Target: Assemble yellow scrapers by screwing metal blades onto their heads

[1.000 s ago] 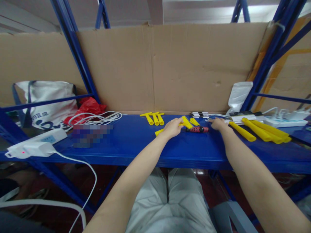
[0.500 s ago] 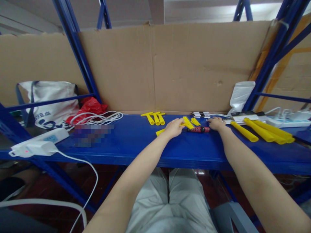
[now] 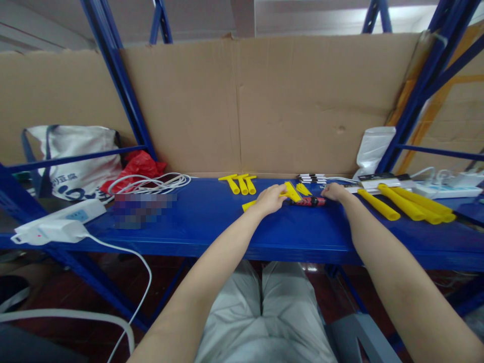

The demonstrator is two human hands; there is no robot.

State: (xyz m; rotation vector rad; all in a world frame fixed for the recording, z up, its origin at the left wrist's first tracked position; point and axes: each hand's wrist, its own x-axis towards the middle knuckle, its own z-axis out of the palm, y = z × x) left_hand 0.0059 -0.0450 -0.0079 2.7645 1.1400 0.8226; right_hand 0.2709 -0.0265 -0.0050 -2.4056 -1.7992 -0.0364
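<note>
My left hand (image 3: 270, 199) is closed around the handle of a yellow T-shaped scraper (image 3: 292, 192). Its flat head points right and its handle end shows left of my wrist. Just right of that head lies a red and black screwdriver (image 3: 312, 201) on the blue shelf. My right hand (image 3: 335, 192) rests beyond the screwdriver's right end, fingertips drawn together low over the shelf; whatever they pinch is too small to see. Small yellow plastic pieces (image 3: 303, 189) lie between the hands, behind the screwdriver.
Three yellow T-shaped scrapers (image 3: 242, 184) stand in a row at the back. Several yellow handles (image 3: 401, 204) lie at right by a power strip (image 3: 448, 190). Small white-and-black packets (image 3: 312, 178) sit behind. Another power strip (image 3: 60, 222) and a cloth bag (image 3: 81, 161) are left.
The fingers of my right hand have drawn closer together, and the hand has shifted very slightly. My left hand keeps the scraper in the same place.
</note>
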